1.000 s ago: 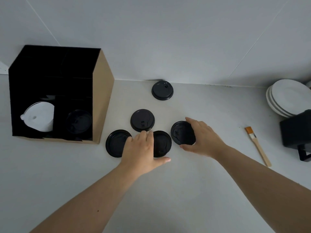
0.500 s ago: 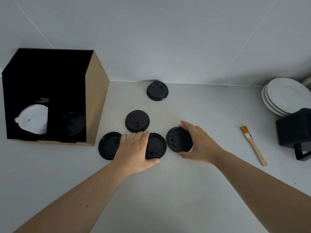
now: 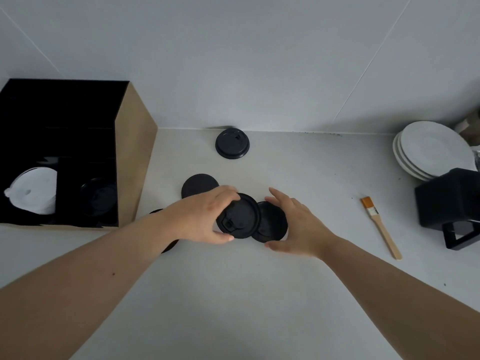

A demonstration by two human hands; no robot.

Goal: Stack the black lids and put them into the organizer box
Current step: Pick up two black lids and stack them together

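Observation:
My left hand (image 3: 205,214) grips a black lid (image 3: 240,216), lifted and tilted so its edge overlaps a second black lid (image 3: 272,223) lying on the counter. My right hand (image 3: 298,224) cups that second lid from the right, thumb and fingers around its rim. Behind my left hand lies a third lid (image 3: 198,187). A fourth lid (image 3: 166,246) is mostly hidden under my left forearm. A fifth lid (image 3: 232,143) rests by the back wall. The organizer box (image 3: 135,157), black inside with brown sides, stands at the left and holds black lids (image 3: 98,196) in one compartment.
White lids (image 3: 33,190) fill the box's left compartment. A wooden-handled brush (image 3: 380,227) lies to the right of my right hand. White plates (image 3: 431,149) are stacked at the far right, with a black object (image 3: 452,206) in front of them.
My left hand has picked its lid up off the counter and moved it right, over the edge of the lid under my right hand. The right hand stayed at its lid.

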